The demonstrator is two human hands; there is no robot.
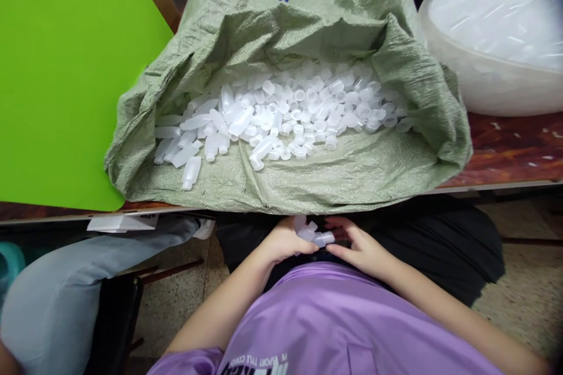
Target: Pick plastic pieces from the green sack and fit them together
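Observation:
My left hand point(285, 241) is closed around several small translucent white plastic bottles point(315, 237) above my lap. Their necks point toward my right hand point(358, 247), which has its thumb and fingers apart around the bottle ends; whether it touches one is hard to tell. Just beyond my hands, a green woven sack point(308, 184) lies on the table with its mouth open toward me. Inside are many loose white caps point(310, 123) on the right and more small bottles point(211, 140) on the left.
A bright green board point(65, 70) covers the table's left side. On the right, a large white tub point(488, 82) is heaped with translucent plastic pieces. The table edge point(505, 184) runs just past my hands. Another person's leg point(65, 293) and a dark stool point(116, 316) are at lower left.

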